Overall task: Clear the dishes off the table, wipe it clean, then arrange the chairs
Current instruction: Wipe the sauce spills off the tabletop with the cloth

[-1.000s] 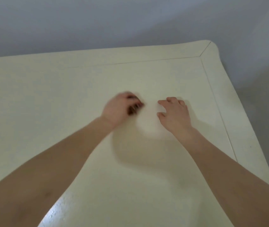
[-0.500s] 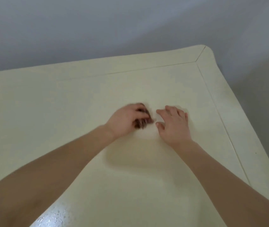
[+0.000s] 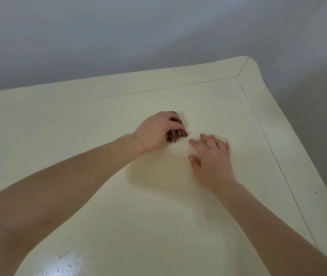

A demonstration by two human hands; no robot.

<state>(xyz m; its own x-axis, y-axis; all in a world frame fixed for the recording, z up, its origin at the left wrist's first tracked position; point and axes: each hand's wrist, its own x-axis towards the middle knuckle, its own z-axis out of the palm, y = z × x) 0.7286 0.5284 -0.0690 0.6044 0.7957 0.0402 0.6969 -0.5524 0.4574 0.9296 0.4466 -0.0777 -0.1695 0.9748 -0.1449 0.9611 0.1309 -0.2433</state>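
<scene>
I've got my left hand [image 3: 155, 130] curled tight round a crumpled brown patterned cloth [image 3: 176, 133], pressed onto the cream lacquered wooden table [image 3: 198, 100]; my right hand [image 3: 211, 156] lies flat just beside it, fingers spread, holding nothing; the cloth sits nearer the left, bunched with no clear long axis; unwiped top runs toward the far corner [image 3: 246, 64]; nothing blocks that stroke; wet sheen [image 3: 65, 263] close to me.

Plain grey wall [image 3: 118, 36] behind, grey floor [image 3: 318, 116] at right, w/ nothing else distinct.
</scene>
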